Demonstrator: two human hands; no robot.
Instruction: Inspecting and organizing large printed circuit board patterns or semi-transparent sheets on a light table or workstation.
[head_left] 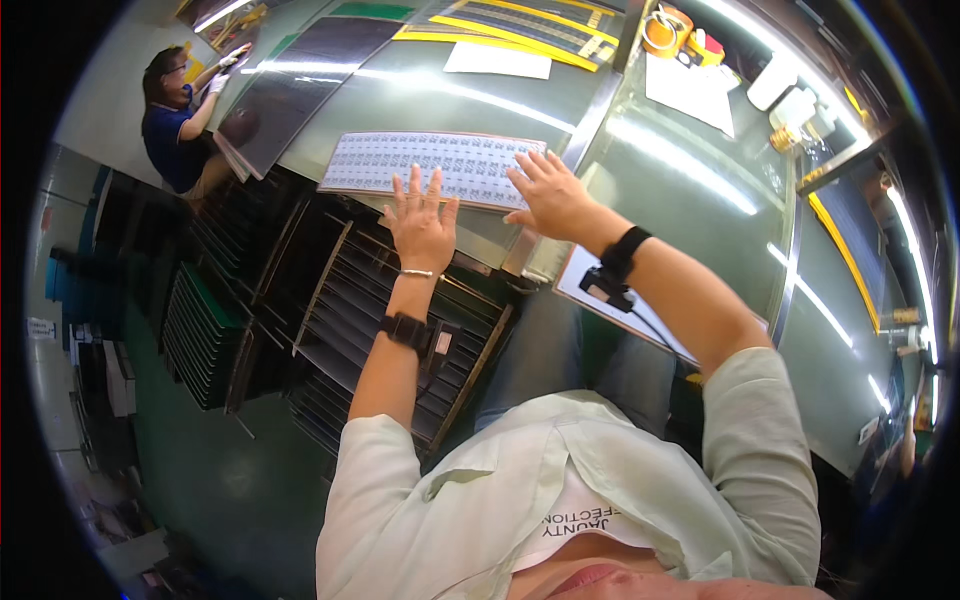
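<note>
A long white panel (375, 165) with rows of small dark printed marks and a thin copper-coloured edge lies on the glossy table (420, 95). My left hand (423, 228) is open at its near edge, with spread fingertips over the printed face. Over the panel's right end, my right hand (553, 198) is open too, fingers apart and palm down. Neither hand grips anything; how firmly they press cannot be seen. Beneath my right forearm, a second white panel (577, 275) with a brownish edge shows in part at the table's near side.
Slatted racks (345, 330) stand below the table's near left edge. A co-worker (180, 125) with white gloves handles dark sheets (300, 85) at far left. Yellow-edged frames (520, 30) and white paper (497, 60) lie at the back. Orange rolls (665, 32) and bottles (775, 82) stand far right.
</note>
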